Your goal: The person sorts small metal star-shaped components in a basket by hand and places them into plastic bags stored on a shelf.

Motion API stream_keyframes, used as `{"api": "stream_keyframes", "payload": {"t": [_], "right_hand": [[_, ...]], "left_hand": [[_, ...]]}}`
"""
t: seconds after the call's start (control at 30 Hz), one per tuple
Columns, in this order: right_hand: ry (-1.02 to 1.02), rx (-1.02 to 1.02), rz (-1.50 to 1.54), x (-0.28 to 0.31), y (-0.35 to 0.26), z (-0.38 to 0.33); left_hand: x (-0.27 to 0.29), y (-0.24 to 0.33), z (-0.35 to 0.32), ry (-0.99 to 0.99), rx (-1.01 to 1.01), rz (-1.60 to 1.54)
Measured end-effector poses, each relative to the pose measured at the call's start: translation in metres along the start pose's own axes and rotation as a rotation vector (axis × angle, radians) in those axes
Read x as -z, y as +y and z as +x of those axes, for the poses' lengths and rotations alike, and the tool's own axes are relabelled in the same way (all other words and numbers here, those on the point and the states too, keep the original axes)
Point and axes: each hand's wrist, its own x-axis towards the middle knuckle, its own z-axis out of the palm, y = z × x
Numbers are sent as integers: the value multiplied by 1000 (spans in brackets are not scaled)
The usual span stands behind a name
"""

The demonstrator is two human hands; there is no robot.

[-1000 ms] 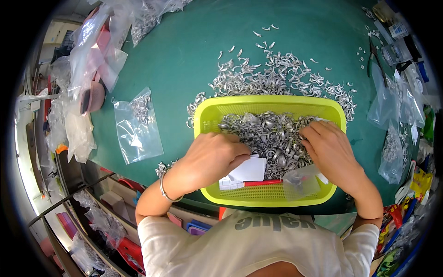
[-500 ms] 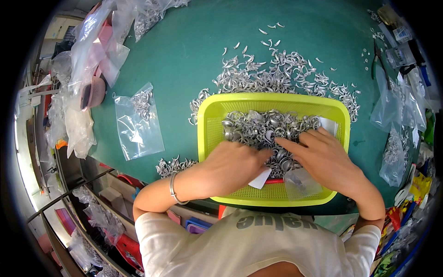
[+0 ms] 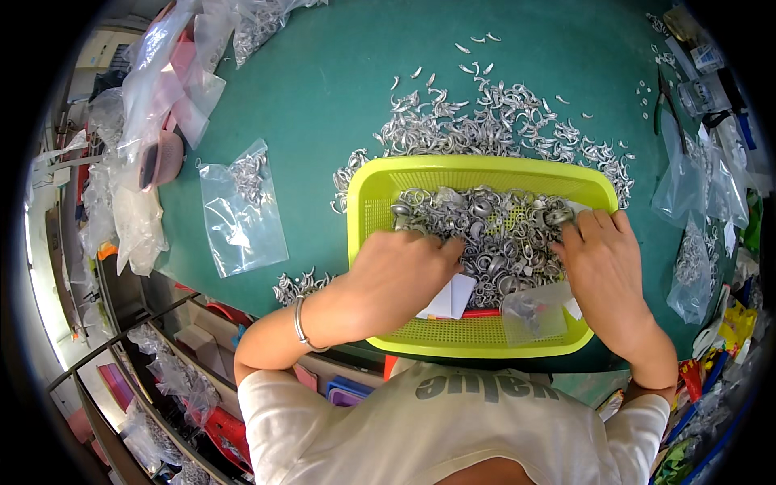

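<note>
A yellow-green plastic basket (image 3: 485, 164) holds a heap of grey metal rings (image 3: 501, 242). My left hand (image 3: 404, 271), a bangle (image 3: 300, 322) at its wrist, reaches into the left side of the heap with fingers curled down. Its fingertips are hidden, so any hold on a ring cannot be made out. At the heap's right side my right hand (image 3: 602, 271) has bent fingers set apart, touching the rings. White paper pieces (image 3: 450, 297), a red strip (image 3: 482, 313) and a small clear bag (image 3: 535, 315) lie at the basket's near side.
Many small curved metal pieces (image 3: 461, 129) spread behind the basket on the green tabletop (image 3: 323, 97). A clear bag (image 3: 242, 226) of similar pieces lies to the left. Pliers (image 3: 664, 101) and more plastic bags (image 3: 687, 275) are at the right, open drawers (image 3: 202, 347) below left.
My right hand has moved right, from mid-heap to the basket's right side. My left hand has shifted slightly left. The rings between them are more spread, and the white paper shows more.
</note>
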Motion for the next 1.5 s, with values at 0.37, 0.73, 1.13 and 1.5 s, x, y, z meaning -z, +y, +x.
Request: {"api": "stream_keyframes", "payload": {"t": [0.37,0.73,1.13,1.5], "right_hand": [[-146,195,209,-10,-8,-5],[-72,290,231,-11,-13,2],[-83,337,311,-11,-16,2],[46,126,337,-8,-5,4]], "left_hand": [[-2,0,-5,-156,1,123],[2,-5,-12,26,151,238],[-6,14,-7,-42,-164,15],[-5,8,-15,-70,-76,67]]}}
